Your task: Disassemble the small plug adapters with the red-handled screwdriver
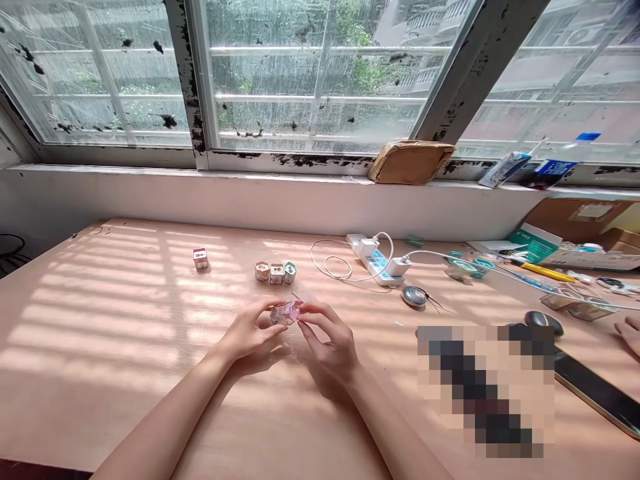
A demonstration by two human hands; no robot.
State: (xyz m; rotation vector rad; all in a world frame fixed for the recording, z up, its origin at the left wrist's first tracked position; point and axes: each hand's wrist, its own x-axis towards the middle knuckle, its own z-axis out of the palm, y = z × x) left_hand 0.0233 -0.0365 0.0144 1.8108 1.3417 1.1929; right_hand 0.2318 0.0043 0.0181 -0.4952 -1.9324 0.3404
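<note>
Between my two hands, above the table [125, 373], is a small pencil sharpener with a clear container [281, 315] and a pink top [294, 311]. My left hand [256, 328] pinches the clear container. The fingers of my right hand [330, 337] close on the pink top. A thin stick-like piece [297, 296] shows just beyond my right fingertips; its kind is unclear. Farther back, an orange sharpener [262, 271], a yellowish one [277, 273] and a green one [290, 272] stand side by side. Off to the left stands a red sharpener [201, 258] by itself.
A white power strip [380, 267] with plugs and looping cables lies behind my right hand. Near it are a round dark object [415, 297], a yellow pencil-like tool [543, 270] and a phone [597, 387]. Another person's hand [629, 332] rests at the right edge.
</note>
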